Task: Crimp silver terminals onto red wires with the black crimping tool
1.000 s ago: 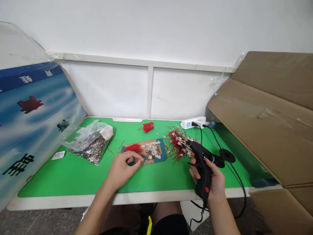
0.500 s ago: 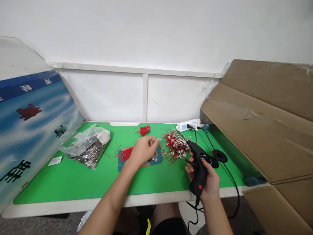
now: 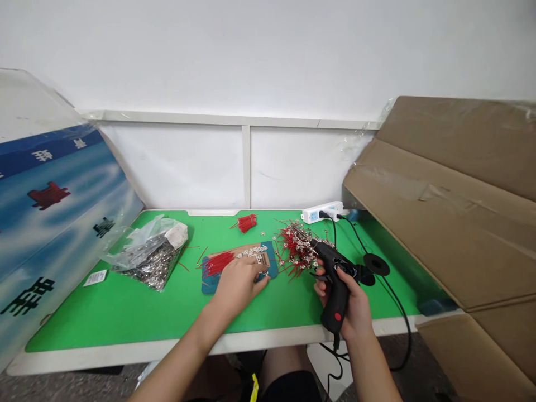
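My right hand (image 3: 354, 304) is wrapped round the grip of a black glue gun (image 3: 333, 279) with a red dot on its handle, its nozzle pointing up-left toward a heap of red wires with small metal tabs (image 3: 298, 245). My left hand (image 3: 238, 282) rests with fingers curled on the near edge of a blue and brown board (image 3: 263, 258) that carries small silver parts and a bunch of red wires (image 3: 218, 261). What the left fingers pinch, if anything, is hidden.
A clear bag of metal pieces (image 3: 153, 254) lies at the left of the green mat (image 3: 125, 307). A small red wire bundle (image 3: 247, 222) and a white power strip (image 3: 322, 213) sit at the back. Cardboard sheets (image 3: 452, 201) lean at right, a blue printed panel (image 3: 50, 206) at left.
My left hand reached out to the heap of wired tabs, then came back to the near edge of the board. The glue gun shifted slightly left with the right hand.
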The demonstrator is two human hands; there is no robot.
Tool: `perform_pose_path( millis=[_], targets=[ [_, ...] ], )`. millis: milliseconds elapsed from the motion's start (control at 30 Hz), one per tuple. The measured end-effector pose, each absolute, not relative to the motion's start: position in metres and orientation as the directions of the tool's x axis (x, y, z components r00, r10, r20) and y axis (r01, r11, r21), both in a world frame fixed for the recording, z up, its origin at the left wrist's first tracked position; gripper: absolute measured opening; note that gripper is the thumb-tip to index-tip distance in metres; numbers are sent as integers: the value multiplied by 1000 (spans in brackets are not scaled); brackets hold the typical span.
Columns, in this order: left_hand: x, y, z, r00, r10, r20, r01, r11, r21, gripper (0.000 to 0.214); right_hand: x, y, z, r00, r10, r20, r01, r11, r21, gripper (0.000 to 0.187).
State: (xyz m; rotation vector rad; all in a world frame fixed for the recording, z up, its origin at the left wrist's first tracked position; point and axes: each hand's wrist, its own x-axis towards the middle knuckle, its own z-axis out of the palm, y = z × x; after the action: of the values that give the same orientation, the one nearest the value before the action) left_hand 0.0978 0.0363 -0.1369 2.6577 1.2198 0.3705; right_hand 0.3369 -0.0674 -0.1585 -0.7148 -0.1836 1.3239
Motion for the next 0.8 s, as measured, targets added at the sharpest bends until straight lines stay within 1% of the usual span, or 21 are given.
perform_pose_path(
  millis=[100,267,400,533,733,800],
  targets=[
    [98,35,-142,639,758,127,716,-647,262,20,337,-68,-159,263,926,-271,-815,63,-576,40],
    [97,34,-147,664,730,160,679,-679,280,19,337,-69,-159,270,925,-267,-804,64,-591,43],
    [95,33,-143,648,746,153,701,-663,261,23,337,-68,-158,261,926,-272,-809,56,-585,44],
    [92,31,-141,640,757,131,720,-651,240,20,336,-67,-157,262,925,-276,-810,55,-583,44],
    [89,31,-146,638,758,137,709,-647,279,19,336,-69,-156,257,930,-263,-808,57,-586,41],
    [88,32,-148,645,749,153,689,-656,309,19,337,-69,-157,247,931,-268,-812,48,-582,42]
  ],
)
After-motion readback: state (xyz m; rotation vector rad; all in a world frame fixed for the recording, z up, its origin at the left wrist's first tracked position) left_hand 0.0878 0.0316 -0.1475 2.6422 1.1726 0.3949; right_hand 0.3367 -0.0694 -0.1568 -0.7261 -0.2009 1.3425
